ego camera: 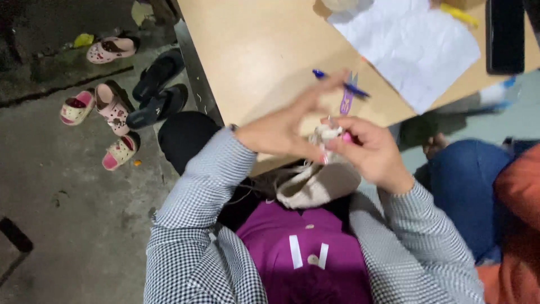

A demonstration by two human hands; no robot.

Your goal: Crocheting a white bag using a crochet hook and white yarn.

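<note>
My left hand [284, 126] and my right hand [368, 152] meet over the near edge of a light wooden table [259, 50]. Between their fingertips is a small cream knitted piece [326, 134], and a pink handle shows in my right hand, perhaps a crochet hook. Cream yarn strands run down from it to a beige cloth bundle [318, 186] on my lap. My left fingers are spread, with thumb and forefinger pinching the piece. Both sleeves are black-and-white checked, over a purple garment.
On the table lie a blue pen [340, 84], a purple cut-out [347, 98], a white crumpled paper [416, 45], a yellow object and a black phone [505, 35]. Several sandals [115, 110] lie on the concrete floor at left. Another person in blue trousers sits at right.
</note>
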